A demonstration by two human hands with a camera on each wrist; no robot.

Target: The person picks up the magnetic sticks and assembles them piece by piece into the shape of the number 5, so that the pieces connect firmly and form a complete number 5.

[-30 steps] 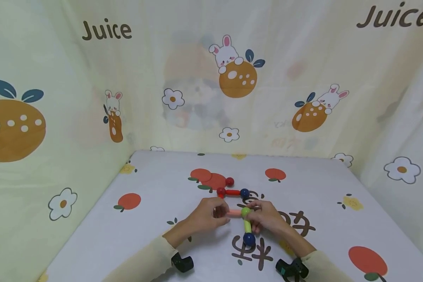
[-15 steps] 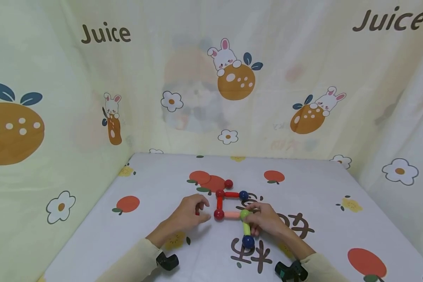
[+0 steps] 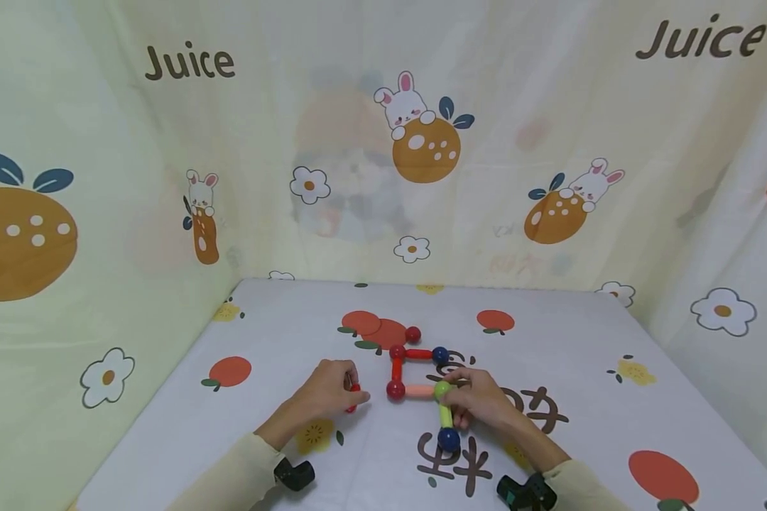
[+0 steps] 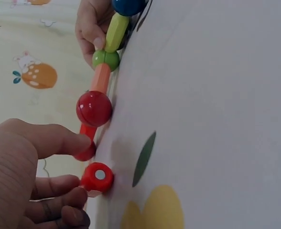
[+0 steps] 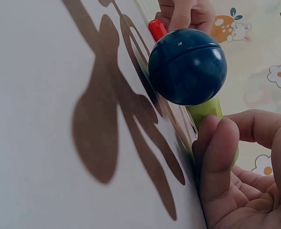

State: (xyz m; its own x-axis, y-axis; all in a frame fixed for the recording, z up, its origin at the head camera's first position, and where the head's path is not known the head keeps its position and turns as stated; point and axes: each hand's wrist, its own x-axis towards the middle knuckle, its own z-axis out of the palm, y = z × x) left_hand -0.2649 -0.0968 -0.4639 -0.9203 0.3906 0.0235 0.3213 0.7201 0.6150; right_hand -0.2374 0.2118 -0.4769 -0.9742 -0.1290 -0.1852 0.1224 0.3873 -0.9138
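My left hand [image 3: 328, 387] is low over the table around a loose red rod [image 4: 97, 177] with a pale magnet disc in its end. Bent fingers are right at one side of the rod; the thumb stands slightly apart on the other. My right hand [image 3: 479, 399] pinches the green ball [image 3: 442, 389] of a magnetic rod-and-ball figure. From it a yellow-green rod [image 4: 116, 32] leads to a blue ball [image 3: 449, 439], and a salmon rod [image 3: 420, 391] to a red ball [image 4: 93, 109]. Another red rod [image 3: 397, 370] runs back to a second red ball [image 3: 398, 353].
Beyond that, a red rod [image 3: 418, 354] joins a second blue ball [image 3: 440, 355]. A loose red ball [image 3: 412, 334] lies just behind the figure. The printed tablecloth [image 3: 550, 341] meets a hanging curtain [image 3: 358, 142] at the back and sides.
My left hand has drawn back left from the red ball and salmon rod to the loose red rod, uncovering the figure's corner. The right hand stays at the green ball.
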